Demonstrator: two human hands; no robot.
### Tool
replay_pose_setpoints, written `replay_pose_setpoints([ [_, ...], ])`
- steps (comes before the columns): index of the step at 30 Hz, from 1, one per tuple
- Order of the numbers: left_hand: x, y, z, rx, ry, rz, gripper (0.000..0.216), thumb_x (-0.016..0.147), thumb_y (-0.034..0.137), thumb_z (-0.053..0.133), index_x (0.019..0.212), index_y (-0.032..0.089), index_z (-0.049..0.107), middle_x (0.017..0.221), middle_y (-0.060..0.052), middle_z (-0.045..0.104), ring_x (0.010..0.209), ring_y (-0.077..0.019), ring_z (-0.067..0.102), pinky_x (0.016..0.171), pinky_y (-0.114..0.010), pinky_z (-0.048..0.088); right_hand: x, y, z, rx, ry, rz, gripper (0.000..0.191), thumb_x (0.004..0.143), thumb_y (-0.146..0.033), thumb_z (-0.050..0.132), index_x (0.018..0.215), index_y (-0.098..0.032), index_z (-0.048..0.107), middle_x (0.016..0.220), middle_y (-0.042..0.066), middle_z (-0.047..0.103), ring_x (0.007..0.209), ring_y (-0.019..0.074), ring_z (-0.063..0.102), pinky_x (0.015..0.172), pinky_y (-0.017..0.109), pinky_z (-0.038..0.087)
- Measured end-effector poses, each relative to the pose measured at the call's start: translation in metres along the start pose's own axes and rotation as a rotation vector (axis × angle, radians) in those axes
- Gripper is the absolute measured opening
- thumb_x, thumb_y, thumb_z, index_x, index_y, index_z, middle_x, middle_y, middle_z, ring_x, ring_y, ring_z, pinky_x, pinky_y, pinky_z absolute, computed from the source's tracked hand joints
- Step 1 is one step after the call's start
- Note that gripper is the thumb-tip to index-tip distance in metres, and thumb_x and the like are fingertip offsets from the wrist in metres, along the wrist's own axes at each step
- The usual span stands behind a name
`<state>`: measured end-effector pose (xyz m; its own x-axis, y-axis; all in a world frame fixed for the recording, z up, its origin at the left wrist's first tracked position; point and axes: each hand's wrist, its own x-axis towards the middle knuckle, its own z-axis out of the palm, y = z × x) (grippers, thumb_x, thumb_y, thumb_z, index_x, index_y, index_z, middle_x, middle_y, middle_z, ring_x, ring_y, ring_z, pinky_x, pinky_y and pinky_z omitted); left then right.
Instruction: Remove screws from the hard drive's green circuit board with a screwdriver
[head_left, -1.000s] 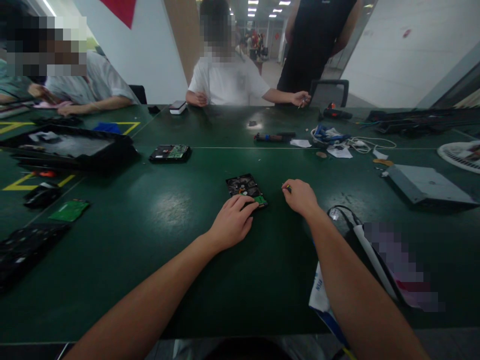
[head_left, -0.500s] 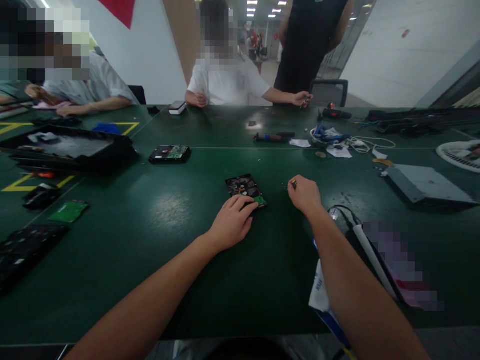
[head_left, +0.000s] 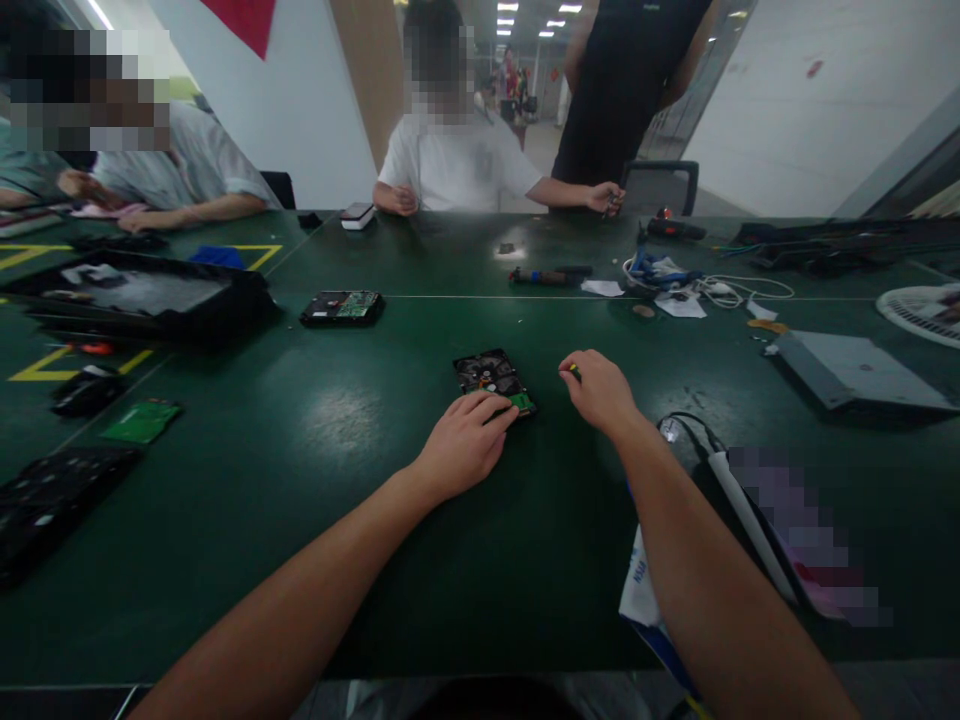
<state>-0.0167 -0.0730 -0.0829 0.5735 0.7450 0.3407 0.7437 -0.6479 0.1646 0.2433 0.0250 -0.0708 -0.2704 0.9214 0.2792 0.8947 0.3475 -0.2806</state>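
Observation:
A hard drive (head_left: 491, 372), its black underside up and a green circuit board along its near edge, lies on the green table in front of me. My left hand (head_left: 469, 440) rests on the drive's near end, fingers bent over the edge and holding it against the tabletop. Just to the right, my right hand (head_left: 600, 388) is closed, apart from the drive. Between its thumb and fingers shows a bit of yellow and black, which looks like a small screwdriver (head_left: 575, 371); most of it is hidden in the fist.
Another drive (head_left: 343, 307) lies farther back, left of centre. At left are a black tray (head_left: 172, 300), a green circuit board (head_left: 142, 421) and a black part (head_left: 60, 500). A metal box (head_left: 855, 365) and a phone (head_left: 795, 530) lie at right. Several people are across the table.
My right hand has moved a little left, toward the hard drive, over the spot where several tiny specks lay. My left hand stays on the drive.

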Motion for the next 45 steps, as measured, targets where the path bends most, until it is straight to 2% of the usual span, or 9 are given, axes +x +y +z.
replay_pose_setpoints([
  [6, -0.001, 0.000, -0.004, 0.008, 0.071, -0.105, 0.040, 0.101, 0.025, 0.055, 0.139, 0.017, 0.064, 0.137, -0.014, 0.064, 0.128, -0.0314, 0.057, 0.109, -0.051, 0.050, -0.001, -0.015, 0.002, 0.056, 0.008, -0.157, 0.011, 0.103, -0.023, 0.057, 0.105, -0.021, 0.067, 0.110, 0.010, 0.070, 0.102, 0.0243, 0.066, 0.088, 0.036, 0.049],
  [9, -0.002, -0.005, -0.006, 0.043, 0.129, -0.244, 0.043, 0.097, 0.038, 0.064, 0.134, 0.016, 0.066, 0.130, -0.015, 0.063, 0.121, -0.0334, 0.057, 0.103, -0.052, 0.052, -0.002, -0.018, 0.002, 0.071, -0.007, -0.206, 0.010, 0.103, -0.023, 0.057, 0.104, -0.022, 0.068, 0.108, 0.008, 0.071, 0.100, 0.0232, 0.067, 0.089, 0.035, 0.049],
  [13, -0.005, -0.012, -0.005, 0.026, 0.103, -0.323, 0.046, 0.093, 0.049, 0.071, 0.127, 0.019, 0.070, 0.125, -0.014, 0.059, 0.114, -0.0329, 0.057, 0.097, -0.051, 0.055, -0.002, -0.018, 0.001, 0.053, -0.060, -0.251, 0.011, 0.101, -0.023, 0.059, 0.102, -0.022, 0.070, 0.105, 0.008, 0.074, 0.098, 0.0230, 0.068, 0.089, 0.035, 0.049],
  [21, -0.008, -0.019, 0.003, -0.115, 0.117, -0.346, 0.043, 0.092, 0.046, 0.075, 0.126, 0.021, 0.069, 0.130, -0.012, 0.057, 0.120, -0.0313, 0.057, 0.103, -0.050, 0.056, 0.000, -0.018, 0.002, 0.076, -0.130, -0.266, 0.015, 0.096, -0.020, 0.061, 0.104, -0.021, 0.074, 0.107, 0.008, 0.078, 0.101, 0.0248, 0.072, 0.092, 0.038, 0.052],
  [27, -0.008, -0.033, 0.008, -0.227, 0.178, -0.462, 0.041, 0.092, 0.036, 0.076, 0.127, 0.019, 0.063, 0.134, -0.012, 0.053, 0.118, -0.0274, 0.063, 0.106, -0.046, 0.057, -0.001, -0.019, 0.001, 0.093, -0.129, -0.242, 0.013, 0.094, -0.018, 0.062, 0.100, -0.022, 0.074, 0.105, 0.007, 0.078, 0.099, 0.0241, 0.072, 0.091, 0.037, 0.052],
  [32, -0.008, -0.034, 0.009, -0.133, 0.167, -0.417, 0.050, 0.095, 0.040, 0.071, 0.140, 0.020, 0.061, 0.140, -0.014, 0.051, 0.130, -0.0317, 0.055, 0.113, -0.050, 0.051, 0.000, -0.019, 0.002, 0.062, -0.091, -0.232, 0.013, 0.094, -0.020, 0.061, 0.100, -0.021, 0.072, 0.103, 0.008, 0.078, 0.096, 0.0243, 0.071, 0.089, 0.037, 0.051],
  [37, -0.004, -0.022, 0.001, 0.028, 0.156, -0.318, 0.044, 0.096, 0.044, 0.067, 0.135, 0.024, 0.066, 0.144, -0.013, 0.055, 0.137, -0.0354, 0.047, 0.115, -0.055, 0.047, 0.009, -0.018, 0.000, 0.025, 0.001, -0.186, 0.014, 0.095, -0.021, 0.058, 0.102, -0.021, 0.070, 0.106, 0.008, 0.077, 0.099, 0.0248, 0.070, 0.091, 0.037, 0.050],
  [42, 0.004, -0.006, -0.002, 0.077, 0.124, -0.395, 0.045, 0.096, 0.057, 0.063, 0.122, 0.021, 0.067, 0.132, -0.016, 0.064, 0.126, -0.0383, 0.055, 0.102, -0.057, 0.052, 0.024, -0.018, -0.013, 0.046, 0.129, -0.159, 0.017, 0.095, -0.020, 0.056, 0.105, -0.020, 0.069, 0.109, 0.011, 0.076, 0.104, 0.0272, 0.070, 0.096, 0.040, 0.050],
  [45, 0.012, 0.004, 0.001, 0.095, 0.143, -0.476, 0.057, 0.089, 0.071, 0.064, 0.111, 0.018, 0.064, 0.123, -0.019, 0.065, 0.117, -0.0401, 0.058, 0.095, -0.057, 0.053, 0.032, -0.021, -0.022, 0.043, 0.156, -0.157, 0.018, 0.094, -0.020, 0.056, 0.105, -0.020, 0.070, 0.111, 0.012, 0.077, 0.106, 0.0287, 0.070, 0.097, 0.042, 0.049],
])
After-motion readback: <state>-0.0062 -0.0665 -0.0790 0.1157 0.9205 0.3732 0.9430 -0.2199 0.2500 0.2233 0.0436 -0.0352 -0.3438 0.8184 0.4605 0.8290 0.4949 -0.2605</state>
